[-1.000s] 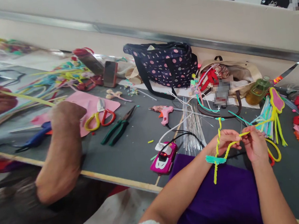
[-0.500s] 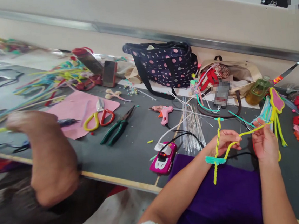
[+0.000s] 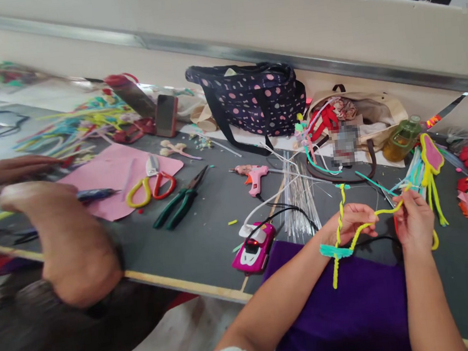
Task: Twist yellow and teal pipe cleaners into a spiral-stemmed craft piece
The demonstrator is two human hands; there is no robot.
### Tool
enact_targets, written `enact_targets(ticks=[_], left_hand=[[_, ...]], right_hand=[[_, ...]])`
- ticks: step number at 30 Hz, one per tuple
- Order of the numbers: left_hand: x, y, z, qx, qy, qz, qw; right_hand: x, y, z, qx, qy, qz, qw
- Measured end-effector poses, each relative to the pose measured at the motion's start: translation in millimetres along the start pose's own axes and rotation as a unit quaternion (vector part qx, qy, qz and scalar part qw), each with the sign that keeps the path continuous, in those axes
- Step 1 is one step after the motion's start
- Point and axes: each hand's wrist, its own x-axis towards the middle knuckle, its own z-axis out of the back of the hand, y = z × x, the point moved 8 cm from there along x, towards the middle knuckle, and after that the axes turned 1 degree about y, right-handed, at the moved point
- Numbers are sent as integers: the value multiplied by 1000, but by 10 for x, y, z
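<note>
A yellow pipe cleaner runs between my two hands. My left hand pinches it at its bend, and my right hand grips it farther right with closed fingers. Its near part slants down to a teal pipe cleaner band, which is wound across a twisted upright yellow stem. A small teal piece caps that stem at the top. Beyond my right hand lies a pink and yellow pipe cleaner shape with dangling yellow strands. Purple cloth lies beneath my forearms.
Left of my arms are a magenta car-shaped device, a pink glue gun, green-handled pliers and scissors. Wires lie in the middle. Bags and a bottle stand behind. A co-worker's arm is at left.
My right hand has closed more and shifted slightly left along the yellow pipe cleaner, which now sags a little. My left hand stays nearly still. The co-worker's other hand has come into view at left.
</note>
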Motion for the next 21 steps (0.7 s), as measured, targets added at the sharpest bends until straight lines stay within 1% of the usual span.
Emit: enact_targets(ticks=[3,4,6,8,10,13,15,19,21], left_hand=[[-16,8,-31,6,10,4,1000],[-18,14,-40,8,15,6,1000],[-17,29,-50,9,21,9,1000],[-12,47,-51,8,22,14,1000],[-8,61,-50,6,22,22,1000],[-9,54,-50,4,17,24,1000],[-11,40,-45,3,9,20,1000],[-4,40,-33,-2,-3,22,1000],[6,40,-20,-3,-10,20,1000]], right_hand=[[4,-42,-42,-54,29,-6,998],[5,-46,-57,-78,44,0,996],[4,-16,-95,-136,78,37,987],[-16,44,-157,-202,119,91,968],[-62,98,-251,-256,168,138,942],[-157,157,-391,-304,223,177,909],[-210,191,-444,-315,229,188,902],[-280,227,-447,-293,197,180,918],[-336,249,-474,-280,208,191,917]])
